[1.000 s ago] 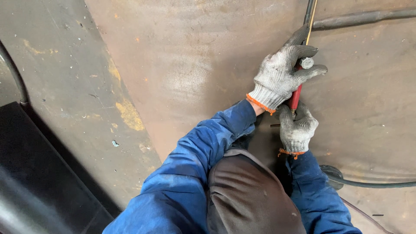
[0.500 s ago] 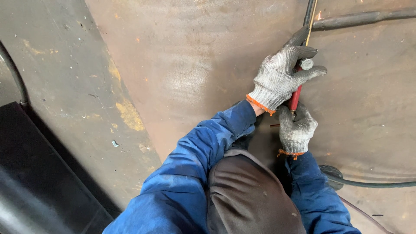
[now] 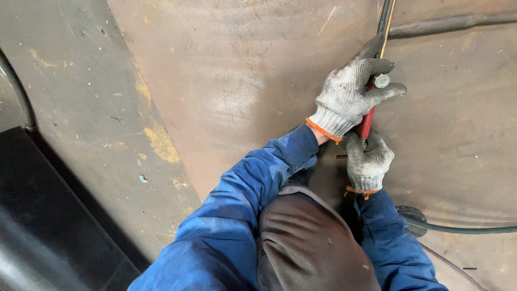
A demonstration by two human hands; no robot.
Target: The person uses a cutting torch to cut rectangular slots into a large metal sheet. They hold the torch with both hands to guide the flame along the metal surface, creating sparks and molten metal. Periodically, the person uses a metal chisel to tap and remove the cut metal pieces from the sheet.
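Both my hands wear grey knit gloves with orange cuffs, and my sleeves are blue. My left hand [image 3: 350, 97] grips the upper part of a red-handled torch [image 3: 367, 119] near its silver knob [image 3: 381, 81]. Just below, my right hand [image 3: 367, 161] is closed around the lower end of the same red handle. The torch's thin dark and brass tubes [image 3: 385, 21] run up and away over a rusty steel plate [image 3: 242, 81]. My brown-clad knee [image 3: 307, 248] sits below the hands.
A dark hose [image 3: 463, 229] runs off to the right from beside my right arm. A dark bar [image 3: 447, 24] lies across the plate at top right. Grey floor with yellow paint patches [image 3: 159, 143] lies left, with a black surface [image 3: 37, 215] at bottom left.
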